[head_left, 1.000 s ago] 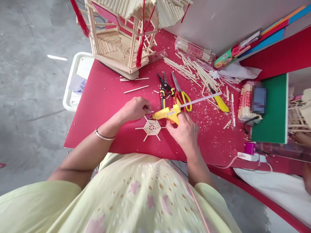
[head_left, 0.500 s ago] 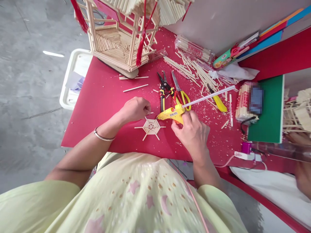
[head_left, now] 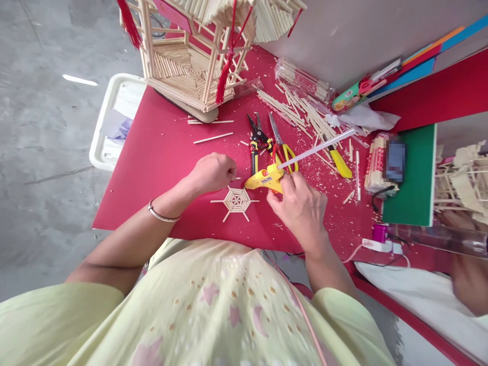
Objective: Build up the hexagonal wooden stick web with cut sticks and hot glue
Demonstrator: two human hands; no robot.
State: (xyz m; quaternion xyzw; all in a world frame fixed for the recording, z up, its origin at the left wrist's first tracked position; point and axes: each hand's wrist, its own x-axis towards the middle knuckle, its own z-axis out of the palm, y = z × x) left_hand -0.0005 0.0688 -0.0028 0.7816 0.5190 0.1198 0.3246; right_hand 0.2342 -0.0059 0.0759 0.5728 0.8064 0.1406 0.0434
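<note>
My left hand (head_left: 215, 172) is closed in a pinch just above the web-shaped stick piece (head_left: 237, 201). A short wooden stick (head_left: 237, 179) pokes out at its fingertips. That piece lies flat on the red tabletop, a hexagon of thin sticks with spokes reaching outward. My right hand (head_left: 299, 208) is wrapped round a yellow glue gun (head_left: 267, 178), whose nozzle points left, close to the piece's upper right side. A long clear glue stick (head_left: 318, 148) sticks out of the gun's back. The gun hides the piece's upper right spoke.
Behind the hands lie pliers (head_left: 254, 147), yellow-handled scissors (head_left: 284, 145) and a yellow cutter knife (head_left: 340, 161). Loose sticks (head_left: 305, 112) and crumbs are scattered at right. A stick-built pavilion (head_left: 190, 76) with red tassels stands at the back. A power strip (head_left: 375, 246) sits far right.
The glue gun has moved slightly left and down, its nozzle nearer the web-shaped piece. My left hand stays almost still. The whole view has shifted a little.
</note>
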